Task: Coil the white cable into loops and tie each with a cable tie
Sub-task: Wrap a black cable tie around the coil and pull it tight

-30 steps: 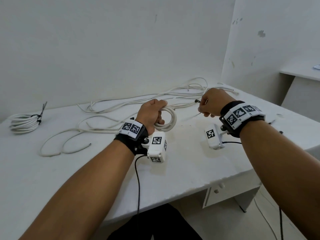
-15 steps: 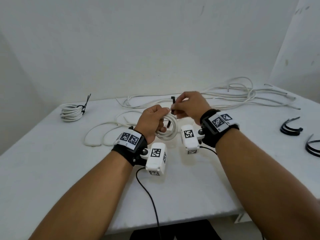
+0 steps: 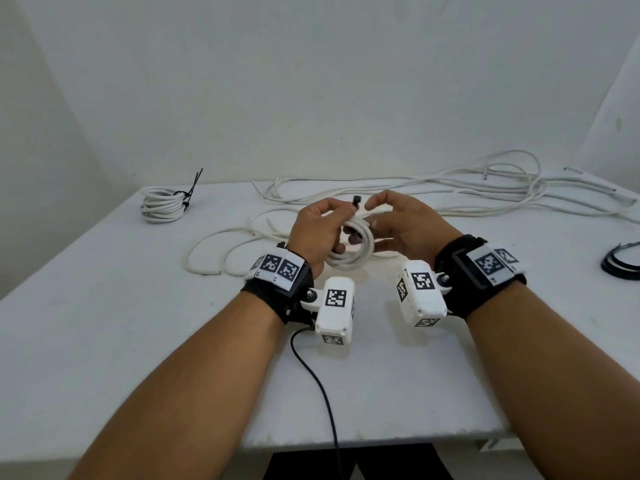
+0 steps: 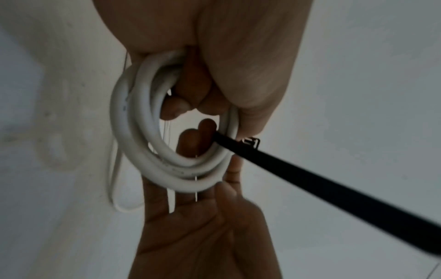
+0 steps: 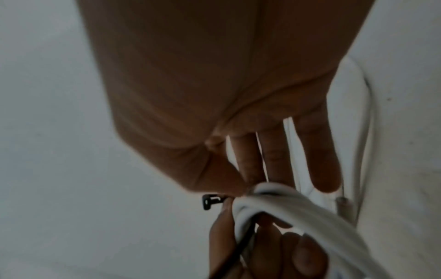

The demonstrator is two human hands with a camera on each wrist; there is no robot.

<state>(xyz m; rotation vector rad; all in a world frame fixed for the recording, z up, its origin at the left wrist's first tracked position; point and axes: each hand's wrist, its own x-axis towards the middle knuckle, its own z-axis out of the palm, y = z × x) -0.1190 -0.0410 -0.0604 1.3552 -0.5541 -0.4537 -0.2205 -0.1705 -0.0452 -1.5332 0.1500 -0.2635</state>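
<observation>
A small coil of white cable (image 3: pixel 356 258) hangs over the middle of the white table (image 3: pixel 138 341), gripped by my left hand (image 3: pixel 332 220). A black cable tie (image 3: pixel 355 199) is pressed against the coil by that hand's thumb, with its head sticking up. In the left wrist view the tie's strap (image 4: pixel 310 179) runs through the coil (image 4: pixel 143 151) and out toward the camera. My right hand (image 3: pixel 375 213) hovers just right of the coil with straight, spread fingers (image 5: pixel 315 160). Its thumb tip is close to the tie head (image 5: pixel 210 203) and it holds nothing.
A tied white coil (image 3: pixel 162 206) lies at the back left. Loose white cables (image 3: pixel 450 192) sprawl along the back and trail left of my hands. Spare black cable ties (image 3: pixel 623 265) lie at the right edge. The wall stands behind the table.
My right hand carried the black tie from the right to the coil and pinched its head there. Now it has let go and spread its fingers. The left hand kept its grip.
</observation>
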